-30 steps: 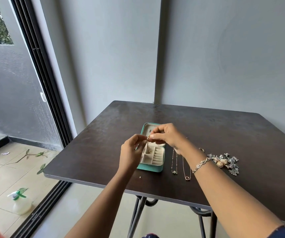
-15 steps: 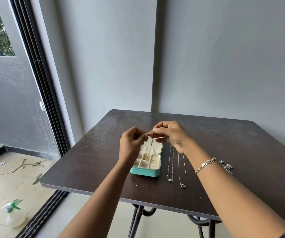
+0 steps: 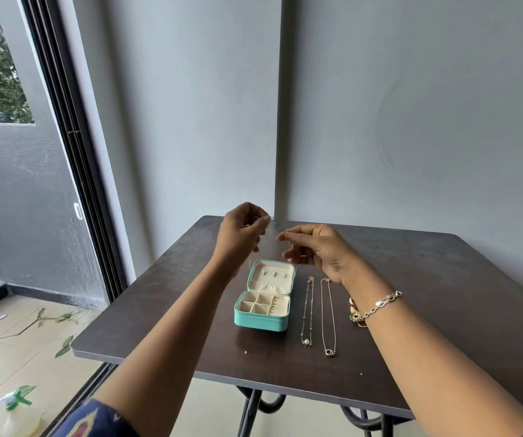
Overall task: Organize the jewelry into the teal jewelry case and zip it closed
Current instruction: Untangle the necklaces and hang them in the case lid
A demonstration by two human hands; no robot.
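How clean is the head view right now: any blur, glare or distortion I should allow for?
Head view: even daylight, no harsh glare on the table; left hand and right hand slightly motion-blurred; the thin chain below the left hand barely resolves; teal jewelry case and laid-out necklaces read sharp; head view's wide angle slants the door frame at left.

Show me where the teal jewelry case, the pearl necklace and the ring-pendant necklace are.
teal jewelry case (image 3: 260, 323): head view, on its front outer wall.
pearl necklace (image 3: 306, 341): head view, on the pearl at its near end.
ring-pendant necklace (image 3: 329, 352): head view, on the linked-ring pendant.
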